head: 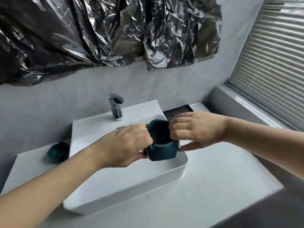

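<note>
Right now the teal cup (162,152) hangs between my two hands above the basin (115,186), close to its right front corner, with its mouth up and tipped slightly toward me. My left hand (130,145) wraps its left wall, thumb low on the near side. My right hand (197,129) pinches the right wall, fingers curled over the rim and thumb beneath. Neither hand is nearer. The tap (116,106) stands behind and left of the cup, and a small teal dish (57,153) rests beside the basin's left edge.
</note>
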